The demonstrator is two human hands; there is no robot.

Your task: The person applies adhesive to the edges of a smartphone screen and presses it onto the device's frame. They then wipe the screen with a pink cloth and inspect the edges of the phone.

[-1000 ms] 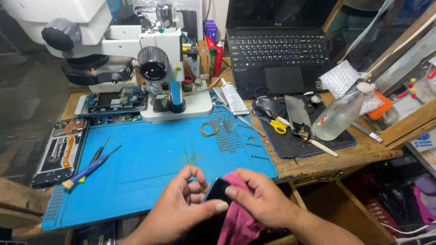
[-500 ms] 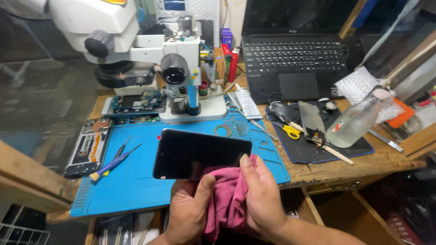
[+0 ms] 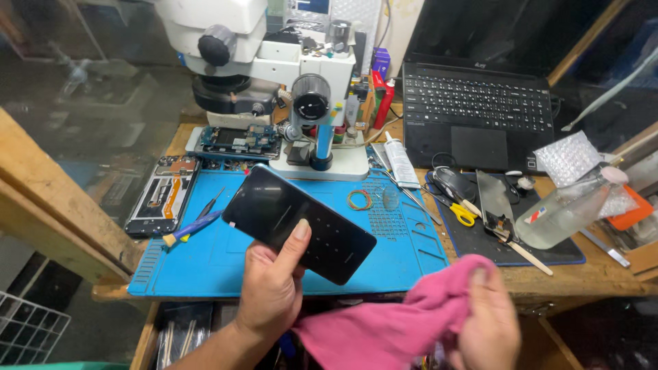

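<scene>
My left hand [image 3: 271,288] holds a black phone screen panel [image 3: 298,223] tilted above the blue work mat [image 3: 205,264], thumb resting on its dark glass. My right hand [image 3: 488,322] grips a pink cloth [image 3: 394,329] low at the front right, apart from the panel. The cloth hangs below the bench edge.
A white microscope [image 3: 274,75] stands behind the mat with a circuit board [image 3: 236,140] under it. An opened phone body [image 3: 163,195] lies at left, tools [image 3: 195,225] beside it. A laptop [image 3: 476,103], scissors [image 3: 458,209], a clear bottle [image 3: 565,209] and a dark mat [image 3: 493,240] fill the right.
The pink cloth has come off the panel and moved right with my right hand. My left hand now holds the panel alone, tilted more to the left.
</scene>
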